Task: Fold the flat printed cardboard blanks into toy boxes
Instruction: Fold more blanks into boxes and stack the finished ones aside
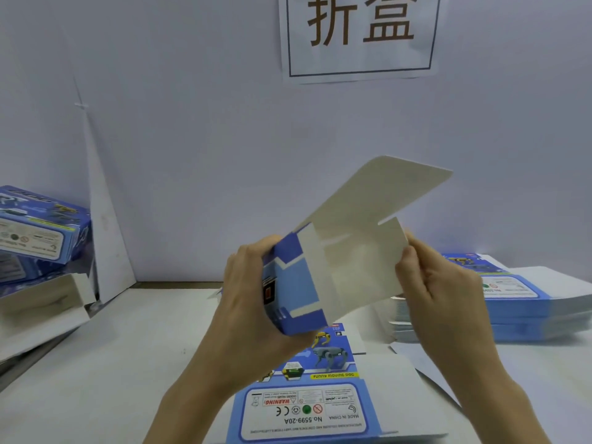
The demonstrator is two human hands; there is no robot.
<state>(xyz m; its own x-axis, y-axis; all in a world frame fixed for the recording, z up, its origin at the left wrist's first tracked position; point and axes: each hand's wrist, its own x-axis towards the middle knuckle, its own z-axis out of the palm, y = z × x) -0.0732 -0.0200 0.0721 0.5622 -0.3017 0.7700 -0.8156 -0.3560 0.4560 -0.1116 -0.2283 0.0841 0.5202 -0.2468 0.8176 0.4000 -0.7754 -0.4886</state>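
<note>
The half-formed toy box [298,283] is held in the air at frame centre. Its blue body is gripped by the curled fingers of the left hand [256,293]; the white side flap [368,267] is pinched at its edge by the right hand [439,293]. If squeezed hard, the body may be flattened and the flap creased off its score. Open room is seen above the table [96,363]; a stack of blanks [525,312] lies at the right.
</note>
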